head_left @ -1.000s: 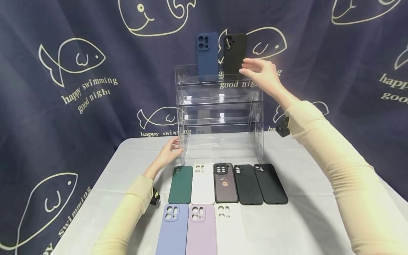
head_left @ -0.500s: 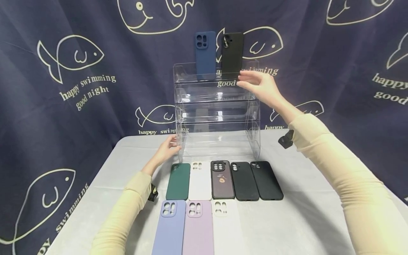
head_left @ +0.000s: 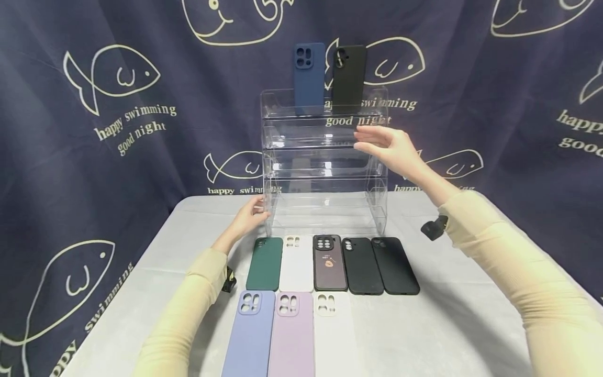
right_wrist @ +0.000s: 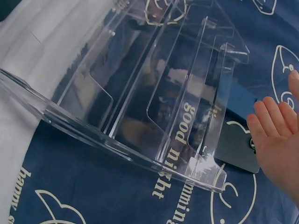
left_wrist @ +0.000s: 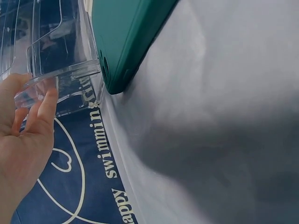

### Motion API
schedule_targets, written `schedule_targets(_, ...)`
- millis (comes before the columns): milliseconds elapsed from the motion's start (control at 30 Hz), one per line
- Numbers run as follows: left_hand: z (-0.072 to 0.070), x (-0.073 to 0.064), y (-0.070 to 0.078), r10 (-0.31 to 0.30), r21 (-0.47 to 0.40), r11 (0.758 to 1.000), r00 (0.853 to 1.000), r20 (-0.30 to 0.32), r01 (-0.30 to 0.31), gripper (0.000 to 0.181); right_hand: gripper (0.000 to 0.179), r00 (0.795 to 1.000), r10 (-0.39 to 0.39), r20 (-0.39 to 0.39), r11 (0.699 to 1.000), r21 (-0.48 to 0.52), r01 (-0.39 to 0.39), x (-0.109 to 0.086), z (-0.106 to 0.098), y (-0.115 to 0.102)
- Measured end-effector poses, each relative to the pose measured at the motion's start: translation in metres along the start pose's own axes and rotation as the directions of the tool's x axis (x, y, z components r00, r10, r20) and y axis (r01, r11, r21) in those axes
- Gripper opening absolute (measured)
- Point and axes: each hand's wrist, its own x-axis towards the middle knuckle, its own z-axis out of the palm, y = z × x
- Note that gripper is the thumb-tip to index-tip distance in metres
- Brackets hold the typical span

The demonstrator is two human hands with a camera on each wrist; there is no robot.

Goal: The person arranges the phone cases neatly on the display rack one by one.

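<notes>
A clear tiered display rack (head_left: 330, 225) stands on the table. My left hand (head_left: 247, 217) holds its left side panel; in the left wrist view, thumb and fingers lie on opposite sides of the clear plastic. On the top tier, a dark blue phone case (head_left: 309, 78) and a black phone case (head_left: 349, 81) stand upright side by side. My right hand (head_left: 395, 152), fingers extended and holding nothing, is in front of the rack's upper right part, below the black case. The lower tiers hold no cases.
Before the rack lies a row of phone cases: green (head_left: 265, 264), white (head_left: 297, 267), dark brown (head_left: 331, 269) and two black (head_left: 364, 267). Nearer lie light blue (head_left: 249, 335), lilac (head_left: 291, 335) and white (head_left: 335, 335) ones. A patterned blue curtain (head_left: 141, 173) hangs behind.
My right hand has moved down from beside the standing black case to the tiers below it. My left hand stays on the rack's side; the cases have not moved.
</notes>
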Motion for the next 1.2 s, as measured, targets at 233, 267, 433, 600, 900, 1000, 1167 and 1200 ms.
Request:
schedule_targets(233, -0.001, 0.0, 0.0, -0.003, -0.024, 1.0, 1.0, 0.003, 0.003, 0.058, 0.049, 0.999, 0.006, 0.035, 0.999, 0.035, -0.007, -0.023, 0.006, 0.005)
schedule_targets(267, -0.001, 0.0, 0.0, -0.003, -0.025, 1.0, 1.0, 0.003, 0.003, 0.058, 0.048, 0.999, 0.005, 0.044, 0.999, 0.047, -0.007, -0.026, 0.007, 0.005)
schedule_targets(433, -0.002, -0.002, 0.0, -0.016, -0.012, 1.0, 1.0, 0.01, 0.016, 0.06, 0.046, 0.997, -0.011, 0.079, 0.995, 0.097, 0.003, -0.047, 0.017, 0.007)
schedule_targets(600, -0.001, 0.0, 0.0, -0.018, -0.023, 1.0, 1.0, 0.009, 0.018, 0.062, 0.043, 0.992, -0.046, 0.115, 0.993, 0.11, 0.033, -0.068, 0.028, 0.006)
schedule_targets(900, 0.003, -0.002, -0.003, -0.009, -0.03, 1.0, 1.0, 0.013, 0.009, 0.062, 0.04, 0.98, -0.073, 0.185, 0.99, 0.131, 0.049, -0.107, 0.051, 0.006)
schedule_targets(1000, 0.004, -0.003, -0.003, -0.005, -0.031, 1.0, 1.0, 0.015, 0.006, 0.062, 0.039, 0.976, -0.065, 0.206, 0.99, 0.137, 0.037, -0.119, 0.057, 0.006)
schedule_targets(1167, 0.002, -0.002, -0.002, -0.016, -0.022, 1.0, 1.0, 0.003, 0.016, 0.063, 0.04, 0.97, -0.03, 0.24, 0.991, 0.131, -0.001, -0.134, 0.068, 0.003)
schedule_targets(1200, 0.001, -0.002, -0.002, -0.018, -0.02, 1.0, 1.0, -0.002, 0.018, 0.063, 0.04, 0.969, -0.024, 0.247, 0.991, 0.134, -0.01, -0.137, 0.071, 0.003)
